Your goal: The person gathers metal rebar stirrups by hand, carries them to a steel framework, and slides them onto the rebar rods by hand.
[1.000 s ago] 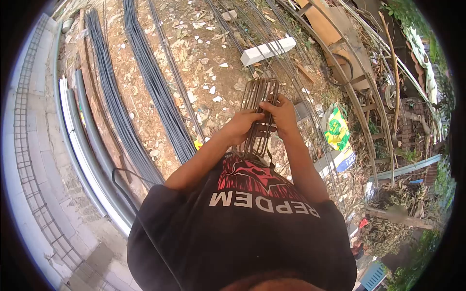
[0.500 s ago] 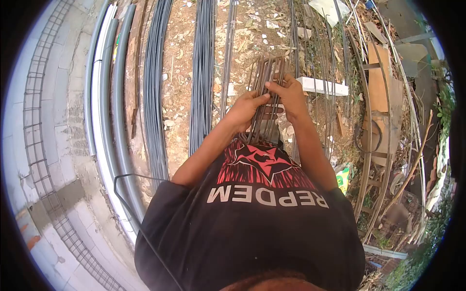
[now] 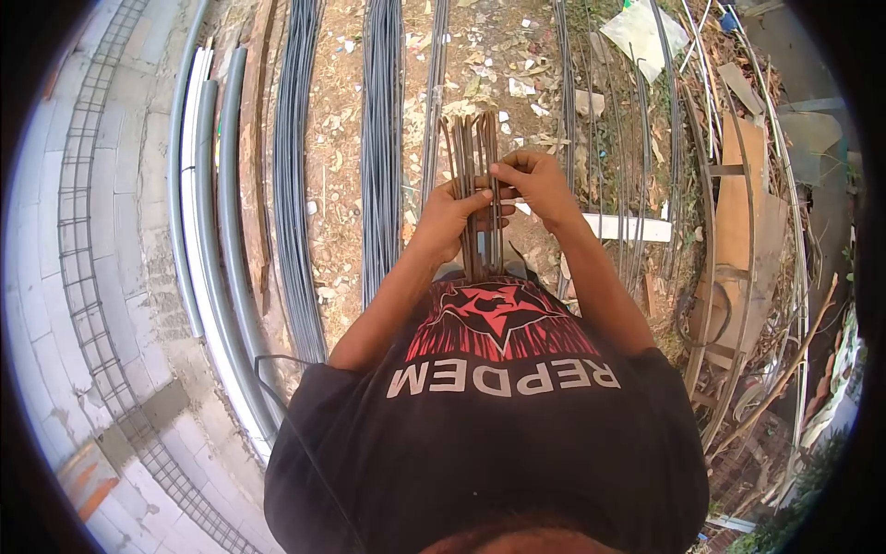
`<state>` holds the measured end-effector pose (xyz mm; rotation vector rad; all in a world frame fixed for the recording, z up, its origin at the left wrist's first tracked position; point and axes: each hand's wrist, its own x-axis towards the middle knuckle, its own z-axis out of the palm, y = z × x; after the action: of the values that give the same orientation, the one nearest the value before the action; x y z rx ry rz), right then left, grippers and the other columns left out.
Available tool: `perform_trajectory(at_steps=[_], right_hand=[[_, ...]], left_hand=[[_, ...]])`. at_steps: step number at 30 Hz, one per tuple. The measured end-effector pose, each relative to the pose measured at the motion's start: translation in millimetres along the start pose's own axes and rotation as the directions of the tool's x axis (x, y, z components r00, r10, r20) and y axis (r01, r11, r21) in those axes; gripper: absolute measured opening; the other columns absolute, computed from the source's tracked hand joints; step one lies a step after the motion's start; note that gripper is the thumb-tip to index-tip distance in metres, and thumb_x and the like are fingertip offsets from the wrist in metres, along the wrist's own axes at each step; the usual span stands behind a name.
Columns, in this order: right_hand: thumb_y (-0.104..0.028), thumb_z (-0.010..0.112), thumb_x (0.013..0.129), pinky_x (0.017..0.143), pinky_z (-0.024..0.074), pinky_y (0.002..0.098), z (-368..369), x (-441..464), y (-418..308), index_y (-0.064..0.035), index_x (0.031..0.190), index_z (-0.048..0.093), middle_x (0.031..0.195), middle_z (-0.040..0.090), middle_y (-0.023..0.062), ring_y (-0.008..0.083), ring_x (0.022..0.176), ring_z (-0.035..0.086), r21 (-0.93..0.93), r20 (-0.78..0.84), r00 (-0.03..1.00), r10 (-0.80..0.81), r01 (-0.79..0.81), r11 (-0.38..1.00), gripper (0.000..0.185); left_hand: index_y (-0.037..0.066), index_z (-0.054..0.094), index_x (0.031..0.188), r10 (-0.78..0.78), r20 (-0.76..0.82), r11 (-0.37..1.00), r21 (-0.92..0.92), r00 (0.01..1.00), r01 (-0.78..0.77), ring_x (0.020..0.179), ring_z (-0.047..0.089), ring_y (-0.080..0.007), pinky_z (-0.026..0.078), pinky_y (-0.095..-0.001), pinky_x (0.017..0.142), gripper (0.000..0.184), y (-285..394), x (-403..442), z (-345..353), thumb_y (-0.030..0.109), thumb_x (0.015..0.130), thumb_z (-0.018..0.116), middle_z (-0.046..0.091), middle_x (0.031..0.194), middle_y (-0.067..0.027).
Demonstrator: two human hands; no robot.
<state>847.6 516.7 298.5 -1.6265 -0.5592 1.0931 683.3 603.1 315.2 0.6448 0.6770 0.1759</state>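
Observation:
A bundle of thin, rust-brown bent steel rods (image 3: 468,152) stands up in front of my chest, its bent ends pointing away from me. Wrapped round it from the left is my left hand (image 3: 447,220), its thumb across the rods and fingertips showing on the far side. My right hand (image 3: 540,189) pinches a rod at the bundle's right side between thumb and fingers. The lower ends of the rods reach down to my dark shirt (image 3: 498,443).
Long bundles of steel bars (image 3: 383,138) lie on the littered ground ahead. Grey pipes (image 3: 221,185) run along the left, beside a block wall (image 3: 120,249) with a wire-tied steel cage (image 3: 78,231). To the right are a white block (image 3: 628,227) and wooden boards (image 3: 738,194).
The rod bundle has shifted left in view and stands more upright. My right hand has moved from the front of the bundle to its right side, and the view has tilted slightly.

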Motion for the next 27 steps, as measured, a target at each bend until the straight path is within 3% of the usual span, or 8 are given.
perform_trajectory(at_steps=[5, 8, 11, 16, 20, 21, 27], right_hand=[[-0.015, 0.073, 0.088, 0.064, 0.0518, 0.0273, -51.0, 59.9, -33.5, 0.0049, 0.091, 0.071, 0.08, 0.07, 0.0066, 0.0117, 0.07, 0.064, -0.041, 0.024, 0.998, 0.066, -0.065, 0.997, 0.021], [-0.014, 0.071, 0.088, 0.063, 0.0522, 0.0275, -79.0, 85.1, -39.5, 0.0044, 0.091, 0.07, 0.081, 0.07, 0.0067, 0.0124, 0.072, 0.065, 0.083, -0.011, 0.999, 0.036, -0.035, 0.996, 0.019], [-0.015, 0.069, 0.09, 0.062, 0.0512, 0.0277, -99.4, 103.7, -51.9, 0.0035, 0.092, 0.069, 0.083, 0.07, 0.0072, 0.0127, 0.071, 0.064, 0.215, -0.142, 0.987, 0.081, -0.05, 0.975, 0.018], [-0.018, 0.07, 0.091, 0.064, 0.0503, 0.0282, -143.4, 135.4, -58.6, 0.0029, 0.095, 0.068, 0.085, 0.07, 0.0085, 0.0131, 0.074, 0.064, 0.145, -0.29, 0.957, 0.022, 0.021, 0.989, 0.021], [-0.019, 0.071, 0.091, 0.073, 0.0507, 0.0297, -169.8, 133.8, -67.5, 0.0018, 0.097, 0.069, 0.088, 0.072, 0.0072, 0.0122, 0.079, 0.064, 0.242, -0.543, 0.839, 0.032, 0.12, 0.963, 0.022], [-0.02, 0.071, 0.091, 0.074, 0.0507, 0.0299, -171.1, 129.9, -68.3, 0.0016, 0.097, 0.069, 0.088, 0.072, 0.0067, 0.0124, 0.079, 0.064, 0.303, -0.603, 0.794, 0.077, 0.139, 0.943, 0.022], [-0.02, 0.074, 0.09, 0.072, 0.0523, 0.0291, -154.1, 86.7, -70.6, -0.0001, 0.098, 0.07, 0.088, 0.072, 0.0048, 0.0123, 0.078, 0.065, 0.543, -0.761, 0.56, 0.326, 0.276, 0.793, 0.022]], left_hand=[[-0.006, 0.055, 0.129, -0.008, -0.001, 1.0, 0.01, 1.0, 0.008, 0.103, 0.071, -0.0334, 0.062, -0.0457, 0.087, 0.033, 26.0, 74.4, 25.6, 0.005, 0.098, 0.058, 0.067, 0.12, -0.0232], [-0.006, 0.055, 0.129, -0.032, 0.042, 0.999, 0.005, 0.999, 0.032, 0.103, 0.071, -0.0337, 0.061, -0.0457, 0.088, 0.032, 44.3, 109.6, 46.0, 0.004, 0.099, 0.057, 0.067, 0.121, -0.0225], [-0.005, 0.056, 0.128, -0.069, 0.104, 0.997, 0.026, 0.992, 0.066, 0.105, 0.07, -0.0338, 0.06, -0.0448, 0.089, 0.03, 73.1, 148.9, 61.0, 0.003, 0.099, 0.056, 0.067, 0.121, -0.0218], [-0.004, 0.057, 0.127, -0.167, 0.181, 0.963, 0.242, 0.969, 0.121, 0.107, 0.07, -0.0329, 0.061, -0.0448, 0.088, 0.029, 104.3, 225.1, 104.2, 0.003, 0.099, 0.057, 0.068, 0.118, -0.0198], [-0.005, 0.059, 0.122, -0.353, 0.283, 0.892, 0.389, 0.892, 0.23, 0.099, 0.072, -0.028, 0.064, -0.0409, 0.079, 0.025, 119.9, 288.2, 138.5, 0.0, 0.098, 0.057, 0.069, 0.111, -0.0152], [-0.004, 0.057, 0.127, -0.419, 0.324, 0.854, 0.458, 0.848, 0.247, 0.106, 0.07, -0.0307, 0.063, -0.0438, 0.086, 0.029, 126.6, 294.9, 151.7, 0.0, 0.098, 0.057, 0.067, 0.117, -0.0168], [-0.006, 0.057, 0.126, -0.69, 0.404, 0.644, 0.722, 0.6, 0.255, 0.105, 0.07, -0.0282, 0.063, -0.0434, 0.087, 0.029, 110.0, 315.6, 183.7, 0.001, 0.098, 0.058, 0.067, 0.117, -0.0157]])
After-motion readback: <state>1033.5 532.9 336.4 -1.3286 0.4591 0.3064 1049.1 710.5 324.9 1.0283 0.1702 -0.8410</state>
